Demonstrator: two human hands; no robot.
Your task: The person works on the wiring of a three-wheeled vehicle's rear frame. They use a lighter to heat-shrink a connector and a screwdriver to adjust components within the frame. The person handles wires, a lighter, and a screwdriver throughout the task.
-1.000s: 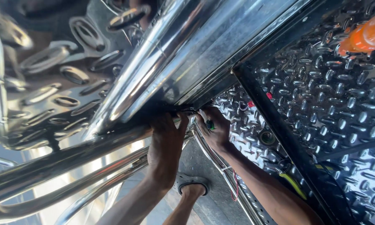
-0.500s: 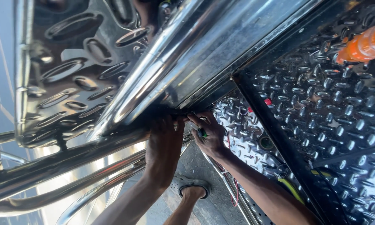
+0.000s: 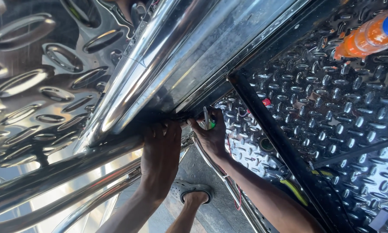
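Observation:
My left hand [image 3: 160, 153] reaches up and presses its fingers against the dark seam under a polished steel tube [image 3: 159, 73]. Beside it, my right hand [image 3: 211, 133] is closed around a small screwdriver [image 3: 208, 118] with a green handle, its metal shaft pointing up toward the same seam. The fingertips of both hands are partly hidden in the shadow of the joint. Shiny embossed tread plate [image 3: 43, 82] fills the left of the view.
A black bar [image 3: 271, 138] runs diagonally across dark tread plate [image 3: 340, 112]. An orange bottle with a blue cap [image 3: 366, 36] lies at the top right. Red wires [image 3: 233, 185] hang along a lower chrome rail. My foot in a grey shoe [image 3: 189, 192] shows below.
The view has shifted slightly; the bottle's blue cap now shows. My right hand has turned so the screwdriver shaft stands upright. My left hand stays pressed at the seam.

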